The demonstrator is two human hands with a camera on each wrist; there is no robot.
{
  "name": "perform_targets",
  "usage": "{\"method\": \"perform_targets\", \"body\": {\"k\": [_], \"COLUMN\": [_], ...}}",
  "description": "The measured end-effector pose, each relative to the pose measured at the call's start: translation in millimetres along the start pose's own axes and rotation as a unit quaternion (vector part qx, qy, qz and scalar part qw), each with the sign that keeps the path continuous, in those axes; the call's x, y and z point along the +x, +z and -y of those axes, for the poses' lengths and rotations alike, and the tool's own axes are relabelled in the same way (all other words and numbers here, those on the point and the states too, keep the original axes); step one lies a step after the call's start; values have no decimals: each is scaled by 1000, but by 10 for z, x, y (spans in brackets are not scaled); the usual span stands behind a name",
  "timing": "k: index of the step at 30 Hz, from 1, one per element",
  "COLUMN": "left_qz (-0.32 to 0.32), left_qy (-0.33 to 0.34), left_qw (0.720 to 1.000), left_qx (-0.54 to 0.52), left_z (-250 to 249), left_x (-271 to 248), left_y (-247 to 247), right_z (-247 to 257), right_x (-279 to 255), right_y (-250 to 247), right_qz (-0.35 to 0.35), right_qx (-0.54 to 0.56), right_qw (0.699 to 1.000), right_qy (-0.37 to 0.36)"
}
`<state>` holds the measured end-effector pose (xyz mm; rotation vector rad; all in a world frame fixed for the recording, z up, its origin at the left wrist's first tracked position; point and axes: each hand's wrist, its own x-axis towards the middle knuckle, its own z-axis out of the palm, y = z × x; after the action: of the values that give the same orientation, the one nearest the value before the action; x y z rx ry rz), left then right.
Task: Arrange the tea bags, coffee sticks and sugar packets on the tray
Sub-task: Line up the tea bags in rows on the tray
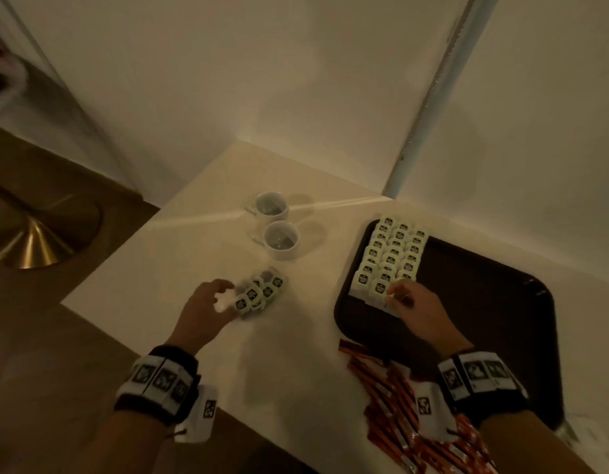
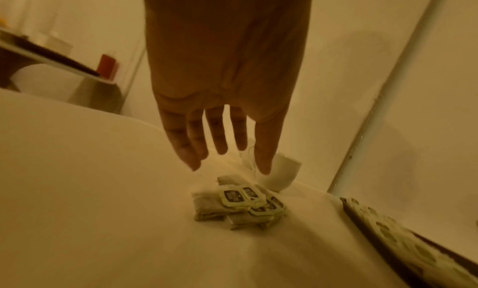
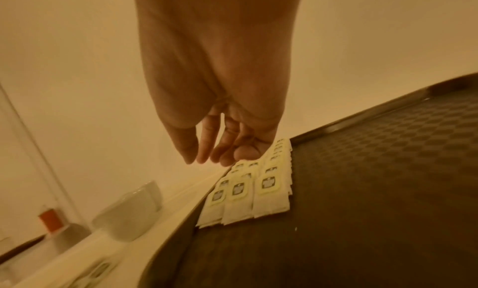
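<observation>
One pale surface [image 1: 289, 340], set into a wall corner. One dark tray [image 1: 484, 302], right, mostly bare; three rows of tea bags [image 1: 388, 258] fill its left edge, labels unreadable. Coffee sticks [image 1: 395, 401], heaped at the near edge. Two white cups [image 1: 277, 224]. Loose tea bags [image 2: 240, 202], centre. Left hand [image 2: 222, 88] above them, fingers straight; right hand [image 3: 214, 100] relaxed over the rows.

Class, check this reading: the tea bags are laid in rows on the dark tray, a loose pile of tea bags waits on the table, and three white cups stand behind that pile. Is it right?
Not quite. Only two white cups stand behind the loose pile, as the head view shows. The rest holds: the rows of tea bags lie on the dark tray.
</observation>
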<state>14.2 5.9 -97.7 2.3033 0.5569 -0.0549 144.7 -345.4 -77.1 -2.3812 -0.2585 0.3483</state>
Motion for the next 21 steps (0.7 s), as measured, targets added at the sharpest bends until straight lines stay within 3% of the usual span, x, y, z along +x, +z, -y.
{"method": "perform_targets", "body": {"k": [3,6,12,15,21], "left_qz": [70,85,52,57,88], "left_qy": [-30,-49,-50,-54,-65], "left_qw": [992,983,990,994,986], "left_qx": [99,157,122,82,124], "left_z": [42,31,30,13,36], "left_x": [208,285,310,304,317], "left_y": [88,207,353,330,193], "right_z": [51,7,-61,-62,-28], "right_x": [-328,-558,-729,-750,-773], "right_y": [103,203,220,185,131], "right_qz": [66,111,124,118,118], "right_qx": [-3,0,5,11,6], "right_qw": [997,994,992,992,992], "right_qy": [-28,-9,26,36,43]}}
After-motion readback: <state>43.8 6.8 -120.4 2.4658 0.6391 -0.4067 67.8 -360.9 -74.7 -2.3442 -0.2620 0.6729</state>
